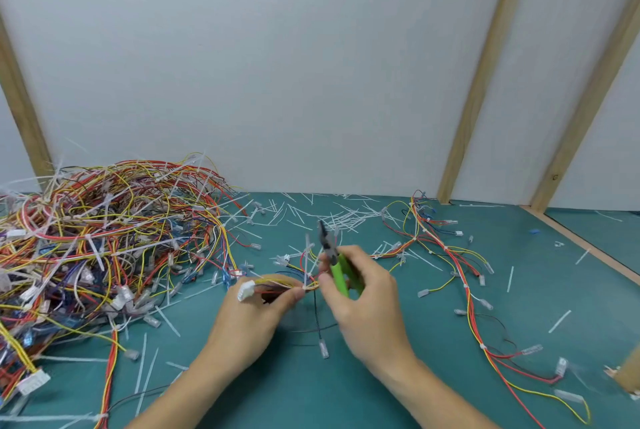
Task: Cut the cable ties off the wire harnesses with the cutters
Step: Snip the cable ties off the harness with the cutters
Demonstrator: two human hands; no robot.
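My left hand (258, 310) pinches a small wire harness (277, 284) of yellow and red wires just behind its white connector (246, 291). A white cable tie (307, 265) sticks up from that bundle at my fingertips. My right hand (360, 297) grips the green-handled cutters (337, 271), whose dark jaws point up and away, above and to the right of the tie and not touching it. My right thumb and forefinger reach toward the bundle by the tie.
A big tangled heap of tied harnesses (104, 238) fills the left of the green mat (311, 387). A looser harness (450, 255) trails down the right side. Several cut tie tails (339, 217) lie scattered at the back, below the white wall with wooden battens (481, 82).
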